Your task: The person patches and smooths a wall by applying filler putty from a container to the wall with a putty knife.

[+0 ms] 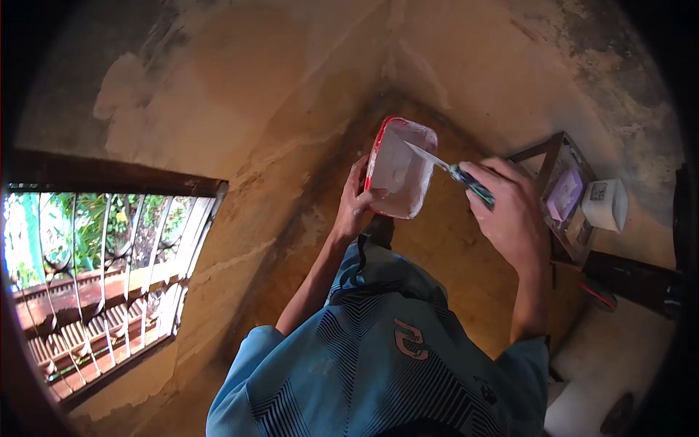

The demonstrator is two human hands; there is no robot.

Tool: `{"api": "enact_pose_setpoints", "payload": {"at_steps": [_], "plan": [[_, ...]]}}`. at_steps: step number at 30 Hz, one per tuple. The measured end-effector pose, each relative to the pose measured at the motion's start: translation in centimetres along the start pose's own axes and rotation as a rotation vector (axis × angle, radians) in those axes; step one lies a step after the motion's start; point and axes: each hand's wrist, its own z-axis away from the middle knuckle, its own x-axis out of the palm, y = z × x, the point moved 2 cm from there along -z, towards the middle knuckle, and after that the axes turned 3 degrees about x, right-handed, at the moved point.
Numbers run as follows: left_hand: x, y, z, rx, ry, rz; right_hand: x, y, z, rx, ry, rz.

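My left hand point(356, 199) grips a red-rimmed rectangular tub point(373, 162) by its left side, the thumb over the rim. The tub is tilted so that its inside shows, coated with whitish paste point(398, 169). In my right hand point(512, 213) is a putty knife point(428, 155), held by its dark handle with green marks. Its pale blade points left and reaches over the tub's right edge. Whether the blade touches the paste, I cannot tell.
To the right, a small wooden stand point(579, 248) against the wall carries a purple container point(564, 194) and a white square container point(606, 205). A barred window point(109, 262) is at the left. The walls point(240, 65) are patchy and meet in a corner ahead.
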Motion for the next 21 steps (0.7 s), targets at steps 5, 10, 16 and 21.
{"api": "enact_pose_setpoints", "payload": {"at_steps": [5, 10, 16, 21], "plan": [[2.8, 0.0, -4.7, 0.007, 0.005, -0.002, 1.8, 1.3, -6.1, -0.218, 0.031, 0.31], [3.9, -0.2, -9.7, -0.033, 0.08, 0.097, 3.5, 2.4, -9.0, -0.426, -0.231, 0.485], [2.7, -0.2, -13.3, -0.055, 0.182, 0.129, -0.5, 2.9, -13.5, -0.309, -0.322, 0.191], [2.5, 1.1, -14.8, -0.008, 0.236, 0.178, 0.7, 5.2, -19.0, -0.381, -0.338, 0.225]]}}
